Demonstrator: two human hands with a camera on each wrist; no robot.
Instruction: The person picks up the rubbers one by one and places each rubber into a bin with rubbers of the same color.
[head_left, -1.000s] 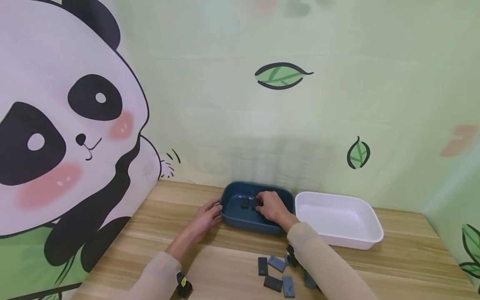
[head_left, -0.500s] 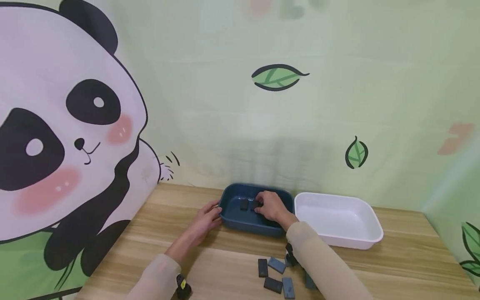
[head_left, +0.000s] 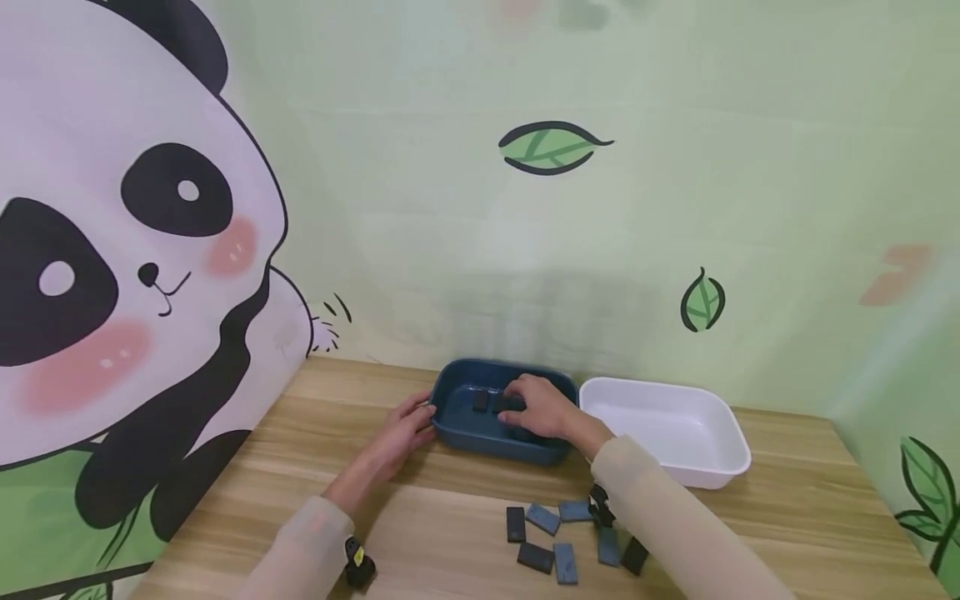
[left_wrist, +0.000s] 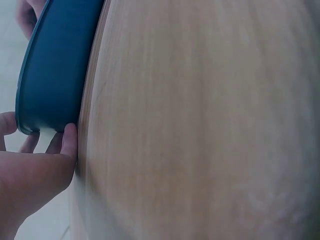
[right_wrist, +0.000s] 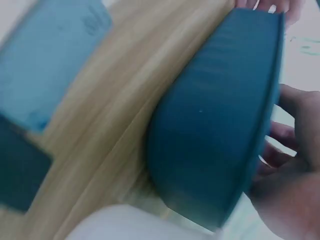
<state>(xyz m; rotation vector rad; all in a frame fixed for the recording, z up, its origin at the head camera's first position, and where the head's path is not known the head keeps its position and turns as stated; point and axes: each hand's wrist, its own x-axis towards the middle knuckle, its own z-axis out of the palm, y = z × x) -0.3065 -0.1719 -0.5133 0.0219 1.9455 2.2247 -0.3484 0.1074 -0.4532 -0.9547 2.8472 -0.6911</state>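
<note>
With my left hand (head_left: 401,435), fingers extended, I touch the end of a glossy, deep-blue, round-cornered tray (head_left: 491,446) on the bench (head_left: 427,533). Inside, my right hand (head_left: 549,408) is at a small black tile (head_left: 498,403), near a second dark tile (head_left: 481,401); whether those fingers grip it, I cannot tell.

Left fingers (left_wrist: 70,140) extend; right fingers (head_left: 519,386) curve.
</note>
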